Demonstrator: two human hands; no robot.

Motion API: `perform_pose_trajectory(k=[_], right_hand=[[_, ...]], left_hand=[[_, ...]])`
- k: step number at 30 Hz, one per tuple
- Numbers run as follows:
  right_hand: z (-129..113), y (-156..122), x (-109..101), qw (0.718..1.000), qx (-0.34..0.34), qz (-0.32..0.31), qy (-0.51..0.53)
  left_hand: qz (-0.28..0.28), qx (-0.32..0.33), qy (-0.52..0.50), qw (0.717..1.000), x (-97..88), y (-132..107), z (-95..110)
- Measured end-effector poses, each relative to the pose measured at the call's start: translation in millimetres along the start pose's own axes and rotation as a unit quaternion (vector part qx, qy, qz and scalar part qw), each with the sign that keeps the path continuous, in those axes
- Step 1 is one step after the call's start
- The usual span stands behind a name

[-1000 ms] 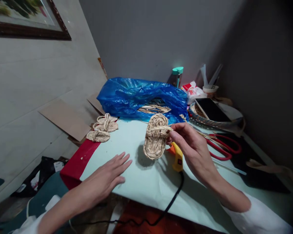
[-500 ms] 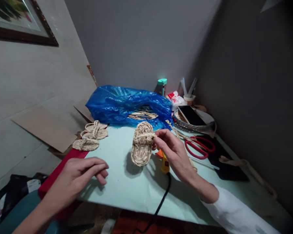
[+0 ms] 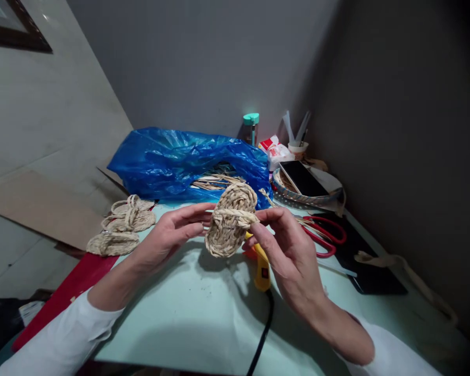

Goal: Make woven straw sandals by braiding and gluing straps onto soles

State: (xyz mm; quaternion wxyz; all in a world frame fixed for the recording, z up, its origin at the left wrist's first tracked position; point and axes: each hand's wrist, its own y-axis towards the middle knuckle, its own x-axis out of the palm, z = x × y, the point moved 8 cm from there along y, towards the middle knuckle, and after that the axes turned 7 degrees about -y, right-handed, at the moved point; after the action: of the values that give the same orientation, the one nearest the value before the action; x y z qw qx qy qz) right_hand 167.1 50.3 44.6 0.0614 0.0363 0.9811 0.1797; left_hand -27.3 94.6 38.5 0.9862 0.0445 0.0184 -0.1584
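Observation:
A small woven straw sandal (image 3: pixel 227 237) with a braided strap across its sole is held up, tilted, over the table. My right hand (image 3: pixel 292 250) pinches the strap's right end between thumb and fingers. From the left, my left hand (image 3: pixel 172 232) grips the sandal's edge, its fingertips partly hidden behind the sole and its thumb close to the near side. Just below, a yellow glue gun (image 3: pixel 262 271) with a black cord lies on the table, partly covered by my right hand.
More straw sandals (image 3: pixel 127 214) lie at the table's left edge. Behind, a blue plastic bag (image 3: pixel 172 162) holds loose straw. Red-handled scissors (image 3: pixel 327 237), a black flat board (image 3: pixel 376 277) and a round basket (image 3: pixel 297 198) carrying a phone (image 3: pixel 303 178) are on the right.
My left hand has come up and right from beside the table's left part to the sandal. The sandal has tilted over to the right. The view has shifted slightly.

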Motion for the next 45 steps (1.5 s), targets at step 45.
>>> perform_pose_trajectory(k=[45], right_hand=[[11, 8, 29, 0.947, -0.084, -0.24, -0.199]], left_hand=[[-0.08, -0.177, -0.109, 0.975, 40.4, -11, -47]])
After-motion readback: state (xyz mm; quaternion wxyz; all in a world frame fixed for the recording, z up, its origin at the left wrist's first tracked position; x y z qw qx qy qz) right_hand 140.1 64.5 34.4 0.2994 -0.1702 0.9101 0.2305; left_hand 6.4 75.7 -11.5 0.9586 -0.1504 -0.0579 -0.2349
